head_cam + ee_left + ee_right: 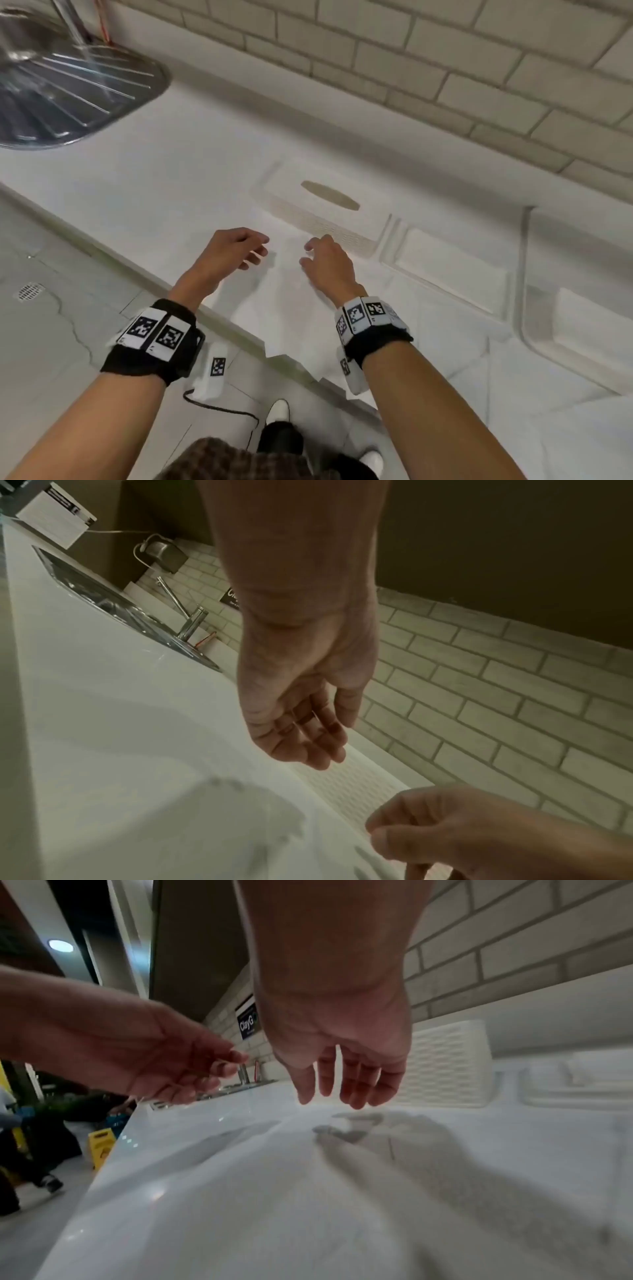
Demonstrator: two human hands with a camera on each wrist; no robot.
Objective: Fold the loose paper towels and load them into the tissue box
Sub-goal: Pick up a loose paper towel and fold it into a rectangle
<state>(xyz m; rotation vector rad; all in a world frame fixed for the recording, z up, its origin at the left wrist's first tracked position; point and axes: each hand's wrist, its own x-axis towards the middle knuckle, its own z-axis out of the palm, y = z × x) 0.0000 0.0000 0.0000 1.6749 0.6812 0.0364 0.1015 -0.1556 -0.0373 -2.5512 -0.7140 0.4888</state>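
A white paper towel lies spread on the counter in front of the white tissue box and hangs over the counter's front edge. My left hand and right hand hover close together just above the towel's far end, near the box. Neither holds anything. In the left wrist view the left hand hangs with loosely bent fingers over the box's ribbed side. In the right wrist view the right hand points its fingers down at the towel, just above it, with the tissue box behind.
Folded white towels lie to the right of the box, with another stack further right. A steel sink drainboard is at the far left. A brick-tiled wall backs the counter. The floor drops off below the counter's front edge.
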